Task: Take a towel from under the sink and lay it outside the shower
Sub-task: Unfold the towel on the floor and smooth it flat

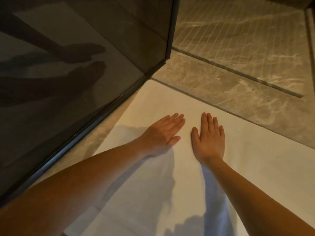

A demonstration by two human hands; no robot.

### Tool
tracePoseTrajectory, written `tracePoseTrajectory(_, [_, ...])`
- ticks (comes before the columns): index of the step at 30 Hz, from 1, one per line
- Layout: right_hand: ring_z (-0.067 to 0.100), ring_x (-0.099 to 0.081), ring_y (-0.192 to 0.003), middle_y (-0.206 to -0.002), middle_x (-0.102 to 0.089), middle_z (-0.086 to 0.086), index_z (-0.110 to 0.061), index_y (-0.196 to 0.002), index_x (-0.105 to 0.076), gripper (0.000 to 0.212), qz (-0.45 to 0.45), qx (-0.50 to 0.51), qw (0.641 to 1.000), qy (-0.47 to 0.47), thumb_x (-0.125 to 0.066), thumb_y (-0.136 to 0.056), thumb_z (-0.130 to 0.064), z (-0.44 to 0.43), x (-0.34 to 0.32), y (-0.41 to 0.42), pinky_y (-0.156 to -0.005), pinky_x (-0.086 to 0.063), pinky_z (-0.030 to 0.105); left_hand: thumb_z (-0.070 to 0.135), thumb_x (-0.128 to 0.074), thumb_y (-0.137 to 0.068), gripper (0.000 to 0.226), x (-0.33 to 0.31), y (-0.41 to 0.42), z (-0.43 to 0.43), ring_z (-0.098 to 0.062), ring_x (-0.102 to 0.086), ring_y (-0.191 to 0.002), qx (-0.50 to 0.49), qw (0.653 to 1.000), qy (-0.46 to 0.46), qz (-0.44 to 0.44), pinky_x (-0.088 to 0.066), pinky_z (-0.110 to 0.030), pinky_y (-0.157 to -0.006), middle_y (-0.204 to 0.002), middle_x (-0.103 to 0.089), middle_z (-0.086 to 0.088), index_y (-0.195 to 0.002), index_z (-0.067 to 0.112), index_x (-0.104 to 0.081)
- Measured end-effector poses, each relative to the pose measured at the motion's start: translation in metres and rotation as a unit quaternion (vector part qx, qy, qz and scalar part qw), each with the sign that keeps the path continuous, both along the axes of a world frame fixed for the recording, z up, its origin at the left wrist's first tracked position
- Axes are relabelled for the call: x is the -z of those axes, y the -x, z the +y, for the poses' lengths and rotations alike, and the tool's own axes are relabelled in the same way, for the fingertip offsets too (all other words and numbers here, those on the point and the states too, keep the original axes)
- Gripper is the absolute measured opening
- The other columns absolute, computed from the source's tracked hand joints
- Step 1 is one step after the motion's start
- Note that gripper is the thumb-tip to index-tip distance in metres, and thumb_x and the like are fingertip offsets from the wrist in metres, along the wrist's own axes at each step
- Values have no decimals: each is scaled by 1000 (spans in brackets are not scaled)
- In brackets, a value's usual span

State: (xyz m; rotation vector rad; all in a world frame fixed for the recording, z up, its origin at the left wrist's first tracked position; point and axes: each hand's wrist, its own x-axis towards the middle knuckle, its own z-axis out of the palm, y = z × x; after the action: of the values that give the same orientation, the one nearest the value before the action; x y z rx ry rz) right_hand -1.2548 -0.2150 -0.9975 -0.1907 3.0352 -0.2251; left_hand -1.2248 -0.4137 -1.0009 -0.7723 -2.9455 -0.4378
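Observation:
A white towel (pixel 255 159) lies spread flat on the floor beside the shower threshold. My left hand (pixel 163 132) rests palm down on the towel, fingers straight and close together. My right hand (pixel 208 137) lies flat on the towel just to its right, fingers extended. Neither hand grips anything. The towel's far edge runs along the threshold strip, and its left edge sits near the dark glass panel.
A dark tinted glass panel (pixel 68 74) with a black frame (pixel 171 28) stands to the left and reflects my arms. Brown marble shower floor (pixel 238 48) with a long linear drain slot (pixel 238 74) lies beyond the towel. A strip of marble floor (pixel 95 143) shows between glass and towel.

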Motion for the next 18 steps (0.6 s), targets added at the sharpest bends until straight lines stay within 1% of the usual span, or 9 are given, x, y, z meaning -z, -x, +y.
tracePoseTrajectory(1, [18,7,-151,-165,3,1,-18,-157,2,67,0,-2,1000,-1,-13,-99,-48,0,0,0,-122,1,40,31,-33,-103,56,2,-2,-3,-23,-21,-149,-4,1000,4,-7,-19,-39,-121,-159,-26,-12,-152,4,-27])
tracePoseTrajectory(2, [18,7,-151,-165,4,0,-19,-157,3,66,-1,-3,1000,0,-13,-100,-48,-1,0,0,-122,2,40,33,-29,-103,57,4,-1,-11,-20,-16,-150,-23,1000,7,-11,-17,-39,-121,-161,-22,-10,-153,6,-24])
tracePoseTrajectory(4, [17,8,-151,-165,4,0,-19,-157,3,66,-6,-4,1000,8,-14,-100,-47,0,-1,-1,-122,2,40,37,-19,-104,59,3,2,-34,-14,-5,-151,-71,997,17,-26,-11,-36,-123,-164,-12,-5,-156,10,-14])
tracePoseTrajectory(6, [17,8,-151,-165,5,0,-19,-157,2,65,-10,-5,1000,9,-15,-101,-47,1,-2,-1,-122,2,40,40,-13,-104,61,4,0,-58,-12,0,-151,-97,994,35,-38,-5,-33,-123,-165,-6,-4,-157,11,-8])
tracePoseTrajectory(9, [17,8,-151,-165,5,0,-19,-157,2,66,-14,-2,1000,7,-14,-100,-48,2,-2,-1,-122,2,39,42,-11,-102,62,6,-2,-75,-11,1,-151,-125,990,51,-43,1,-29,-122,-165,-4,-3,-157,12,-6])
tracePoseTrajectory(13, [19,6,-151,-165,4,1,-18,-157,2,66,-20,-8,1000,-2,-14,-100,-47,1,-6,-1,-122,1,41,46,-10,-99,65,5,1,-70,-9,5,-150,-185,980,48,-58,4,-27,-120,-165,0,0,-156,16,-1])
tracePoseTrajectory(16, [22,4,-151,-165,2,4,-15,-157,1,65,-19,28,999,-34,-14,-101,-44,-12,-10,-2,-122,-1,44,44,-10,-100,64,5,1,-71,-9,8,-150,-178,980,67,-60,7,-27,-119,-165,4,1,-156,16,3])
tracePoseTrajectory(18, [23,2,-151,-165,-1,6,-13,-157,-3,63,2,17,1000,-3,-15,-101,-40,-48,-13,-11,-122,1,44,43,-12,-101,63,3,1,-72,-10,8,-150,-170,981,63,-65,6,-28,-120,-165,5,0,-156,16,3])
